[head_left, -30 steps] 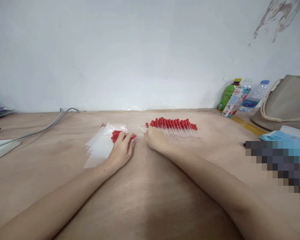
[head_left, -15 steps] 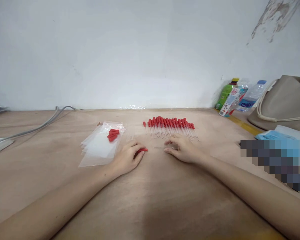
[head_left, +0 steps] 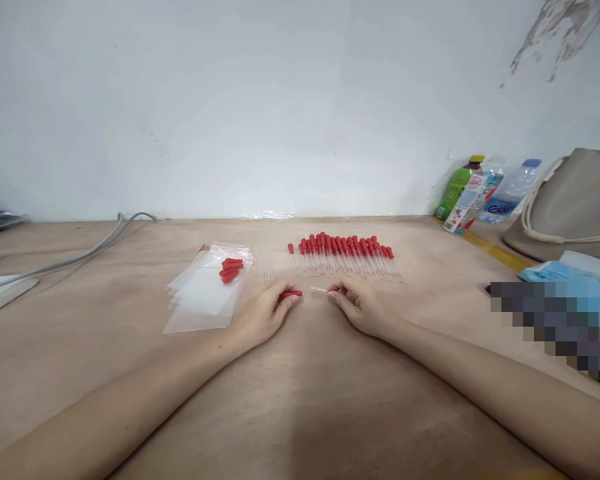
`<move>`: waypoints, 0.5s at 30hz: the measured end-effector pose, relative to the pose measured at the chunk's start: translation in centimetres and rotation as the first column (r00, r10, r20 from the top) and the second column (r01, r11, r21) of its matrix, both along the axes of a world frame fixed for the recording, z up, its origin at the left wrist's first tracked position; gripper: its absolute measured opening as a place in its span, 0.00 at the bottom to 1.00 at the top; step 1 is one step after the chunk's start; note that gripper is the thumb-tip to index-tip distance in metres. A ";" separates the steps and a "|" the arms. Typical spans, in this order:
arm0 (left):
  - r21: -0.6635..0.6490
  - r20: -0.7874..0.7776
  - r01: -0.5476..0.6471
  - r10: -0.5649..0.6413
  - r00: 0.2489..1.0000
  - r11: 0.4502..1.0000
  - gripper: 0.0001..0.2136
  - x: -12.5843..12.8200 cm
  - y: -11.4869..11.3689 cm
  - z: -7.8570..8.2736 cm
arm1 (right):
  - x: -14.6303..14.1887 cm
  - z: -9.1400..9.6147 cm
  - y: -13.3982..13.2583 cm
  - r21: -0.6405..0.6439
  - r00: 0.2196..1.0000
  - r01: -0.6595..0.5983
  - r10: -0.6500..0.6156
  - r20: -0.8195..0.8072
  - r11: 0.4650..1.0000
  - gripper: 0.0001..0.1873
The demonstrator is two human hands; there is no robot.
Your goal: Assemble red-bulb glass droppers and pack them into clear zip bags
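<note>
My left hand is closed on a red rubber dropper bulb, whose narrow end points right. Facing it across a small gap, my right hand pinches a thin clear glass dropper tube, its end pointing left toward the bulb. Bulb and tube are apart. Behind my right hand lies a row of droppers, each a clear tube with a red bulb on top. Several loose red bulbs rest on clear plastic bags to the left. Between bags and row lie a few bare glass tubes.
A grey cable runs over the wooden table at far left. Against the wall at right stand a green bottle, a carton, a clear bottle and a beige bag. A light-blue mask-like item lies nearer.
The glass tube has turned slightly, and my right fingers have closed more around it. My left hand has tipped the bulb toward the tube, narrowing the gap. The view has shifted slightly.
</note>
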State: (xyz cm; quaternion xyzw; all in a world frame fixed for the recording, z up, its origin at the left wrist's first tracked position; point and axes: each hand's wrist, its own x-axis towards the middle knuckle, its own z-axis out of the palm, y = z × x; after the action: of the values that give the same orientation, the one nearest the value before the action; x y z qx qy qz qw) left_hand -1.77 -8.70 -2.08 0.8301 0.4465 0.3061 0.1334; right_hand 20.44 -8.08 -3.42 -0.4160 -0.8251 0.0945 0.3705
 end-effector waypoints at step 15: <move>-0.206 0.210 0.072 -0.028 0.977 0.976 0.09 0.4 -0.1 -0.5 | -0.8 0.4 -0.4 0.002 0.994 -0.097 0.097 0.052 0.995 0.06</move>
State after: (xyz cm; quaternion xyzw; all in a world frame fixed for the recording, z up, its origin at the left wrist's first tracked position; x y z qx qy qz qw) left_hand -1.35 -8.82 -2.57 0.7860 0.4394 0.3375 0.2742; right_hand 19.63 -8.52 -3.00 -0.3770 -0.8538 0.0995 0.3450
